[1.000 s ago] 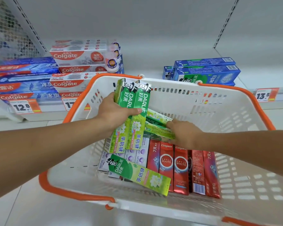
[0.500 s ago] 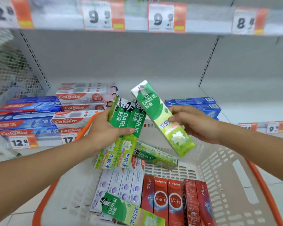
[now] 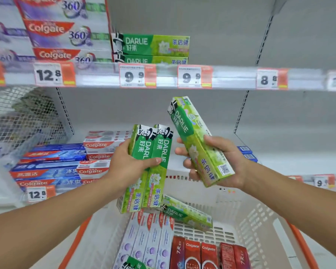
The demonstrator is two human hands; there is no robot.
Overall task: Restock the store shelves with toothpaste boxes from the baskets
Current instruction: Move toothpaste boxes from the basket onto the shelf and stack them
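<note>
My left hand [image 3: 127, 164] grips two green Darlie toothpaste boxes [image 3: 150, 167] side by side, upright, above the basket. My right hand [image 3: 219, 162] holds a third green Darlie box [image 3: 197, 136], tilted with its top toward the upper shelf. Below them the white basket with orange rim [image 3: 260, 226] holds another green Darlie box [image 3: 184, 213], purple-and-white boxes [image 3: 147, 241] and red Colgate boxes [image 3: 208, 255]. On the upper shelf, two stacked Darlie boxes [image 3: 151, 45] lie above a 9.9 price tag [image 3: 136, 76].
Colgate 360 boxes [image 3: 62, 30] fill the upper shelf's left part; bare shelf lies right of the Darlie stack. On the lower shelf sit red-white Colgate boxes [image 3: 97, 152], blue boxes [image 3: 47, 167] at left and blue boxes [image 3: 246, 152] behind my right wrist. A wire mesh divider [image 3: 21, 121] stands at far left.
Both hands have risen with their Darlie boxes, away from the basket. The view has tilted up, so the upper shelf with its Darlie stack now shows.
</note>
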